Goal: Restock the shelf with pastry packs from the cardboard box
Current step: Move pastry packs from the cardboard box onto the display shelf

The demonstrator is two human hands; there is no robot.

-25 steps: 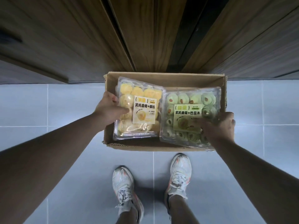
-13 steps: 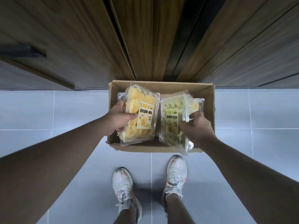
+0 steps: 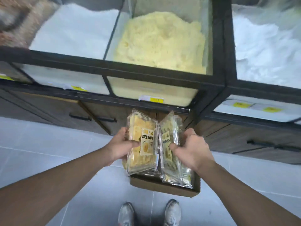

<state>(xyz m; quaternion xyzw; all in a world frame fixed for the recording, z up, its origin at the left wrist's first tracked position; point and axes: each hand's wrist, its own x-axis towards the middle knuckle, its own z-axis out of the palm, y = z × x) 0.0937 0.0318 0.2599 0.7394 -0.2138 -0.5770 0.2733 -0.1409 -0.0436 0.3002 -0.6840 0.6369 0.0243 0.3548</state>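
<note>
While grey floor tiles run under wooden cabinets, black-framed glass bins of yellow and white grain fill the upper view. Left hand has its grip clenched on the yellow pack, thumb across the lid; right hand clasps the green pack. Both packs stand on edge, touching, above the box on the floor. A second ago they lay flat and low in the box; they have since been tilted and lifted, and the view has swung up to the bins.
</note>
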